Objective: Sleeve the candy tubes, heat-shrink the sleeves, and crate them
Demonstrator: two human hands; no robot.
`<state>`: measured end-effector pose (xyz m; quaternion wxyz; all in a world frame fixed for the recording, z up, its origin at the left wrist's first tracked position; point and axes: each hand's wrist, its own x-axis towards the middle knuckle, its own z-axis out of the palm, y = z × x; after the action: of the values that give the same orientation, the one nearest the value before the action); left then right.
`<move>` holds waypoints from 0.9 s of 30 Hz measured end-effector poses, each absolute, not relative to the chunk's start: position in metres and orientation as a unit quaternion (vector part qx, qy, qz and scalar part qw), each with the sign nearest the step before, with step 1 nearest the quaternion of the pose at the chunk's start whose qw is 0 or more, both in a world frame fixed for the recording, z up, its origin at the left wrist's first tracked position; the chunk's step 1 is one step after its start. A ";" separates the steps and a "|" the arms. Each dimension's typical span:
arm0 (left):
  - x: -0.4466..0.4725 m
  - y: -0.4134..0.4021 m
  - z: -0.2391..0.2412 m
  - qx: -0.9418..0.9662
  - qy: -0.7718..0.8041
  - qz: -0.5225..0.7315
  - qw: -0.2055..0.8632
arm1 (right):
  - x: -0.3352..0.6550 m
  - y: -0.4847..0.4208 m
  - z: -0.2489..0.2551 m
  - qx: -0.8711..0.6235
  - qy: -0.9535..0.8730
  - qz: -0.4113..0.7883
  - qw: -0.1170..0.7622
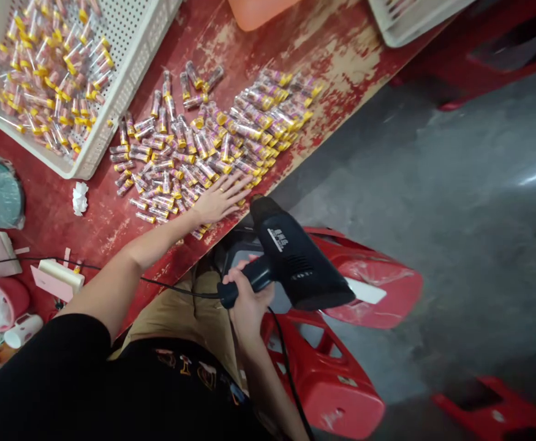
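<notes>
Small clear tubes with yellow caps and purple-printed wrap [203,147] lie spread over the red table; some are packed in neat slanting rows near its edge. My left hand [219,199] rests flat on the nearest of these tubes, fingers spread. In my right hand [248,300] is a black heat gun [302,257], gripped by its handle. Its nozzle points at the table edge, just right of my left fingertips. From the handle a black cord runs down, and another dark cable passes behind it to the left.
A white perforated basket [125,92] of yellow-capped tubes stands upper left. Crumpled tissue [79,198], a pink bucket [17,300] and a white mug [23,331] sit on the left. An orange container [263,12] is at the top. Red stools [341,392] stand right of the worn table edge.
</notes>
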<state>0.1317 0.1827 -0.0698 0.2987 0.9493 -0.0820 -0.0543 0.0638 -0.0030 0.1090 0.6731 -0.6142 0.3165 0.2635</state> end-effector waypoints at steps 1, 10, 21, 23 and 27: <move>0.132 0.190 -0.070 0.948 -0.079 -0.052 0.305 | 0.065 -0.003 0.106 -0.608 0.311 0.278 0.675; 0.053 0.259 -0.053 0.966 0.055 -0.040 0.248 | 0.060 -0.011 0.088 -0.586 0.270 0.353 0.678; 0.048 0.233 -0.048 0.953 0.149 0.006 0.264 | 0.054 -0.021 0.098 -0.596 0.283 0.338 0.672; 0.057 0.227 -0.049 0.954 0.133 -0.003 0.270 | 0.058 -0.019 0.093 -0.597 0.291 0.322 0.675; 0.082 0.222 -0.050 0.956 0.091 0.007 0.277 | 0.069 -0.013 0.086 -0.592 0.273 0.339 0.679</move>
<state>0.0821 0.2224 -0.0500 0.2772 0.9564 0.0912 0.0066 0.0691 -0.0133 0.0863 0.6790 -0.5915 0.2729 0.3385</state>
